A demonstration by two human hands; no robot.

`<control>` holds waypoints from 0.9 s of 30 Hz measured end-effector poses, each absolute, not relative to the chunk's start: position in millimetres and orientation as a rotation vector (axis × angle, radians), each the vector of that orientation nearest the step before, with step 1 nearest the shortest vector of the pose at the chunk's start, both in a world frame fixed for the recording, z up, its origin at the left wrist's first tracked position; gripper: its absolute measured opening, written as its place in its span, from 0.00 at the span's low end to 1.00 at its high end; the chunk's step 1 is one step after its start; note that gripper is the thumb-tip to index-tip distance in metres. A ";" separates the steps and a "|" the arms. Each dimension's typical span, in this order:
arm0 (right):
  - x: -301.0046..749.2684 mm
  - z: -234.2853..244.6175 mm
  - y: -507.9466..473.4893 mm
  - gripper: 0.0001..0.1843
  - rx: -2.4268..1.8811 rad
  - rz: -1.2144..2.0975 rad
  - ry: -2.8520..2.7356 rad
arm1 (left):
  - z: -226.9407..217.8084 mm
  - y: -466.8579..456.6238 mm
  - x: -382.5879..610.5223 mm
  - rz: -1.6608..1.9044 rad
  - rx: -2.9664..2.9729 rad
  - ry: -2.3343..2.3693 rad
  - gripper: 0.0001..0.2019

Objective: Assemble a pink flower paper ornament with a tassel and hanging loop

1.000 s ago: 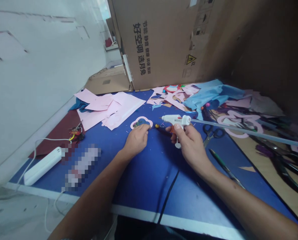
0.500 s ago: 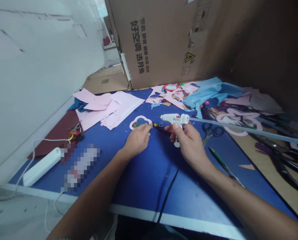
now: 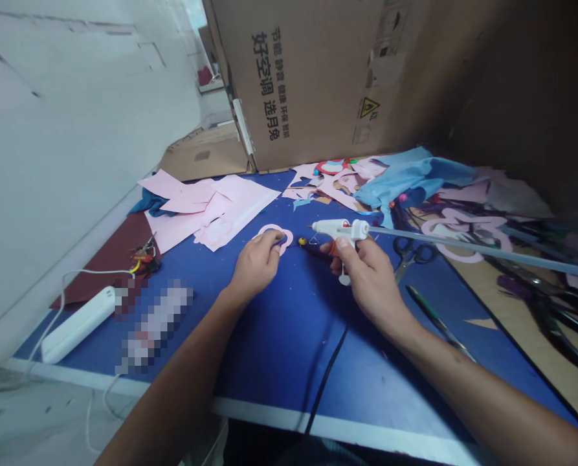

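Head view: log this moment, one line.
right hand: holds glue gun; left hand: at pink paper cutout, contact unclear; yellow ball: right of cutout

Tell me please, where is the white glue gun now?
Right of centre in the head view, the glue gun is in the right hand, near the yellow ball.

Change of position, left hand. The left hand (image 3: 254, 264), whose fingertips lay just beside the yellow bead (image 3: 302, 241) in both earlier views, has drawn back to the left and now lies over the pink paper cutout (image 3: 289, 242). The gap to the bead is wider. The cutout's left lobe, formerly visible, is now covered; its lower right edge, formerly behind the fingers, shows. The green patch within the cutout is hidden.
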State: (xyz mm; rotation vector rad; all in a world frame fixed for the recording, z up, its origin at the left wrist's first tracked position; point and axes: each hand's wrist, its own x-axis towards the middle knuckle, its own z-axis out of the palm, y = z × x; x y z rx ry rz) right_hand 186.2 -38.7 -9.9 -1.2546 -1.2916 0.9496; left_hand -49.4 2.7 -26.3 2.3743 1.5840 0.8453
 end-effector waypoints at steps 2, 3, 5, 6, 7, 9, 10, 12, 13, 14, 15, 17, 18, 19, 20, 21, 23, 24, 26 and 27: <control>186.5 -10.1 -38.3 0.31 -1.268 0.947 -1.299 | -28.0 2.6 -51.4 0.812 2.408 1.581 0.18; 186.6 -10.4 -38.1 0.31 -1.271 0.947 -1.302 | -29.8 3.0 -51.7 0.783 2.428 1.577 0.19; 186.7 -11.3 -37.8 0.31 -1.270 0.951 -1.304 | -33.8 4.4 -51.6 0.722 2.456 1.573 0.20; 186.7 -11.8 -37.7 0.31 -1.266 0.954 -1.303 | -35.3 5.1 -51.4 0.705 2.458 1.572 0.21; 186.6 -12.2 -37.6 0.31 -1.263 0.957 -1.301 | -36.1 5.5 -51.2 0.699 2.456 1.573 0.21; 186.6 -12.6 -37.7 0.31 -1.262 0.965 -1.294 | -35.6 5.3 -51.0 0.713 2.442 1.584 0.23; 186.5 -12.5 -37.7 0.30 -1.263 0.969 -1.293 | -34.7 4.6 -51.0 0.723 2.434 1.600 0.24; 186.5 -12.0 -37.9 0.30 -1.272 0.969 -1.294 | -32.3 2.6 -50.9 0.727 2.429 1.662 0.25; 186.4 -11.7 -38.0 0.31 -1.276 0.967 -1.296 | -31.3 1.5 -50.8 0.721 2.434 1.704 0.25; 186.4 -11.4 -38.0 0.31 -1.280 0.963 -1.299 | -30.5 0.4 -50.7 0.706 2.444 1.745 0.24; 186.3 -11.1 -38.0 0.31 -1.284 0.961 -1.301 | -30.0 -0.6 -50.5 0.678 2.462 1.778 0.23; 186.2 -11.0 -37.9 0.32 -1.283 0.959 -1.299 | -29.7 -2.0 -50.1 0.608 2.507 1.810 0.21; 186.2 -11.1 -37.8 0.31 -1.282 0.959 -1.296 | -29.8 -2.3 -49.9 0.587 2.526 1.812 0.21; 186.3 -11.3 -37.7 0.31 -1.280 0.961 -1.294 | -29.9 -2.6 -49.9 0.583 2.538 1.809 0.21; 186.4 -11.5 -37.6 0.31 -1.278 0.963 -1.295 | -30.1 -2.7 -49.9 0.595 2.543 1.807 0.22; 186.6 -11.7 -37.6 0.30 -1.277 0.963 -1.297 | -30.4 -2.7 -49.9 0.614 2.545 1.806 0.22; 186.9 -11.9 -37.5 0.30 -1.271 0.961 -1.304 | -30.8 -2.7 -50.1 0.616 2.555 1.804 0.22; 187.1 -11.9 -37.6 0.30 -1.268 0.960 -1.307 | -30.8 -2.7 -50.2 0.591 2.568 1.799 0.21; 187.3 -11.7 -37.9 0.30 -1.266 0.959 -1.307 | -30.2 -2.9 -50.6 0.546 2.586 1.798 0.19; 187.5 -11.6 -38.1 0.30 -1.266 0.960 -1.308 | -29.6 -3.1 -50.9 0.547 2.585 1.807 0.19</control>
